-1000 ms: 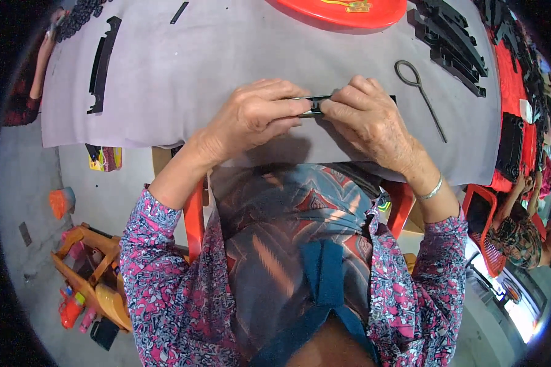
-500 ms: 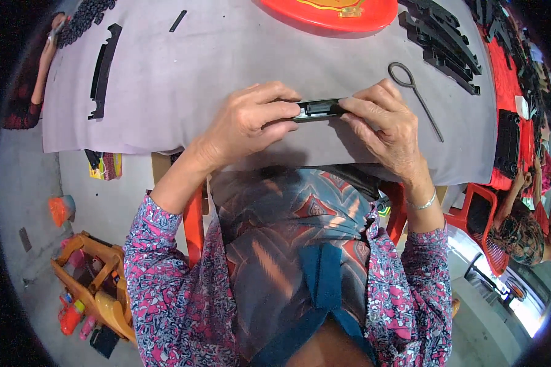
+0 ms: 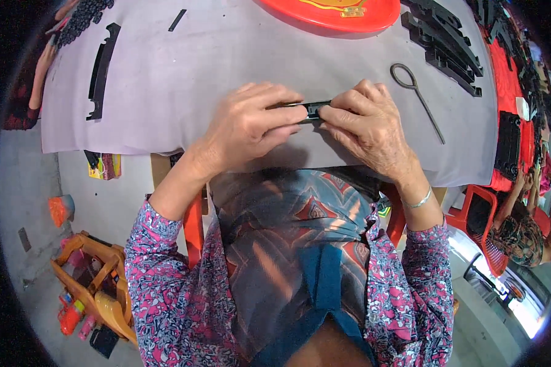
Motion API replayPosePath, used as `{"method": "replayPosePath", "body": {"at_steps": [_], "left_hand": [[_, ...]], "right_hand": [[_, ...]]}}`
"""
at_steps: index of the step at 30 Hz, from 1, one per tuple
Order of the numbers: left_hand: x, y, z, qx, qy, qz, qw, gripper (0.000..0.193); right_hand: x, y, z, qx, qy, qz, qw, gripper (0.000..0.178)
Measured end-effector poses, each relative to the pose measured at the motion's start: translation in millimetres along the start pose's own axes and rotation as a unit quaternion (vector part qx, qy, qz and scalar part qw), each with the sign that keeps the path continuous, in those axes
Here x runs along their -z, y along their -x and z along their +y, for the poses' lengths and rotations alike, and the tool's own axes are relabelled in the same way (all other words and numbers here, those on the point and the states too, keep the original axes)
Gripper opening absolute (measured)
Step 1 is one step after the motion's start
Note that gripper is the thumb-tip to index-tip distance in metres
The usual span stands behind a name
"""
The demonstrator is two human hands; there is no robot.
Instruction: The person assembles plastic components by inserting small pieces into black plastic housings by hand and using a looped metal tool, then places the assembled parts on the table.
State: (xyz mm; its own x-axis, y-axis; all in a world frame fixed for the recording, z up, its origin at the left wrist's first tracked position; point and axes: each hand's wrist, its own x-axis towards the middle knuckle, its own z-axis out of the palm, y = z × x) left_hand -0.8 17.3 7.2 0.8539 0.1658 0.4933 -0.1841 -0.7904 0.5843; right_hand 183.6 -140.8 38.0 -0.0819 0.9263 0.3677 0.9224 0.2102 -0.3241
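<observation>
Closest to the camera, at the lower edge, the person's lap shows a patterned blue, red and grey garment, with both forearms in pink and navy floral sleeves rising from either side. Just beyond, at the near edge of the grey cloth-covered table [image 3: 165, 79], the left hand [image 3: 248, 125] and the right hand [image 3: 364, 125] meet over a small narrow black plastic strip [image 3: 312, 109]. Left fingers are curled down around the strip's left end, pinching it against the thumb; right fingers are likewise bent and closed on its right end, so only a short middle part of the strip shows between the two hands. A thin silver bangle [image 3: 421, 199] circles the right wrist.

Down on the floor to the left stands a wooden toy frame in orange and yellow [image 3: 98, 287], and under the table edge sits a small yellow and red printed packet [image 3: 104, 166], rectangular, its lettering too small to read.

Farther out on the cloth, right of the hands, lies a thin metal wire hook with a looped end [image 3: 416, 98]. At the left lies a long black notched plastic bar [image 3: 100, 70], with a short black stick [image 3: 177, 19] beyond it. At the far edge sits a round red plastic tray [image 3: 330, 15] bearing a yellow label, and a stack of long black plastic parts [image 3: 447, 43] lies to its right. At the far right, another person [image 3: 523, 232] sits beside a red plastic chair [image 3: 487, 235].
</observation>
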Motion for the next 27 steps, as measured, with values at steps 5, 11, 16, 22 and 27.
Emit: {"method": "replayPosePath", "body": {"at_steps": [5, 11, 16, 22, 27], "left_hand": [[-3.4, 1.1, -6.5, -0.037, -0.048, -0.028, 0.998, 0.021], [-3.8, 1.2, -9.6, -0.044, -0.051, -0.034, 0.997, 0.020], [-4.3, 2.1, -12.8, -0.039, -0.036, -0.046, 0.998, 0.022], [-4.8, 0.3, -10.6, -0.037, -0.025, -0.045, 0.998, 0.026], [-6.9, 6.1, -14.4, -0.049, -0.012, -0.038, 0.998, 0.029]], "right_hand": [[-2.7, -3.1, 1.6, 0.020, 0.022, -0.007, 1.000, 0.015], [-2.5, -5.0, 4.7, 0.035, 0.014, -0.013, 0.999, 0.014], [-0.6, -8.9, 8.3, 0.056, 0.008, -0.036, 0.998, 0.014], [3.1, -12.0, 13.0, 0.082, -0.005, -0.059, 0.995, 0.016], [5.4, -16.1, 15.4, 0.101, -0.022, -0.096, 0.990, 0.015]]}}
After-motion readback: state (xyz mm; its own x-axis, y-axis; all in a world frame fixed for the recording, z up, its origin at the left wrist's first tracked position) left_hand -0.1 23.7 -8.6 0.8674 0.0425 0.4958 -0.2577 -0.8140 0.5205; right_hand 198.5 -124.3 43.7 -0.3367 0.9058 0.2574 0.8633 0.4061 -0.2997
